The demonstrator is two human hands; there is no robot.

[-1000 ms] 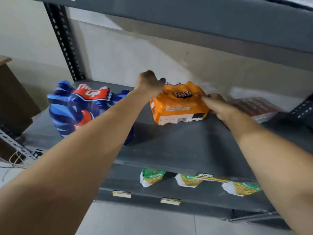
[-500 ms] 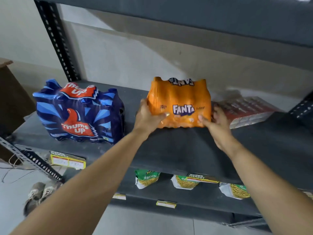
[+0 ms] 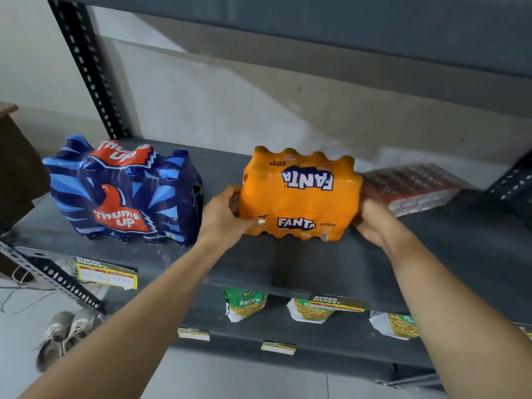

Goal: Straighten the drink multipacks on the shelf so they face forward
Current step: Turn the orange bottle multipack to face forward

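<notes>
Head view, shelf: grey metal shelf (image 3: 302, 263) on a slotted dark upright (image 3: 86, 67), with a pale wall behind it.
Head view, Fanta multipack: orange shrink-wrapped pack (image 3: 299, 194) stands upright near the middle of the shelf, set back from the front edge. Its front logo reads the right way up and faces the camera; the logo on top reads upside down.
Head view, left hand: left hand (image 3: 224, 217) grips the pack's lower left corner, thumb across the front face, fingers wrapped around the left side.
Head view, right hand: right hand (image 3: 374, 223) closes on the pack's lower right corner, fingers curled behind the right edge.
Head view, Thums Up multipack: dark blue pack (image 3: 123, 194) stands upright at the left of the shelf, beside the orange pack with a gap between them. Its front logo faces the camera; no hand touches it.
Head view, red pack: flat red-and-clear wrapped pack (image 3: 411, 185) lies on the shelf to the right, just behind the right hand. Its printing is too blurred to read.
Head view, price label: yellow label (image 3: 106, 277) is fixed to the front edge below the blue pack.
Head view, lower shelf: green-and-white snack bags (image 3: 247, 306) sit in a row beneath.
Head view, floor: a pair of grey shoes (image 3: 63, 335) lies at lower left.
</notes>
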